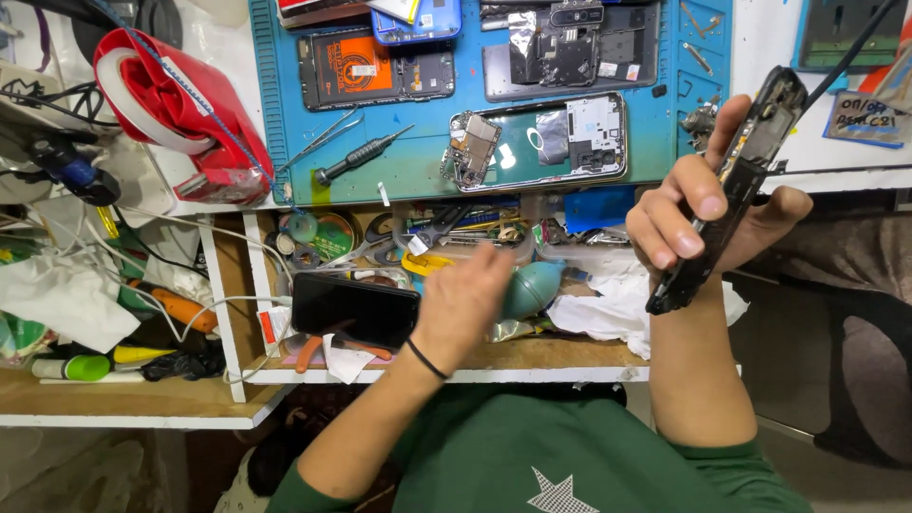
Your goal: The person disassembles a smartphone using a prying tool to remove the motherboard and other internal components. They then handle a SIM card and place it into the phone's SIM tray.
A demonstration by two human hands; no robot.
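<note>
Right hand [708, 214] grips the opened phone [736, 180] edgewise — it could slip; left hand [465, 299], blurred, fingers' grip unclear, reaches the teal blower [534, 287].

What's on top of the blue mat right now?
On the blue mat lie several opened phones, a screwdriver and tweezers. The mat's far edge is cut off by the frame. The right hand holds a phone frame off the mat.

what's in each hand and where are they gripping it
The right hand holds an opened phone edge-on, its grip around the middle. The left hand, blurred, is on the teal air blower; whether it grips it cannot be told.
</note>
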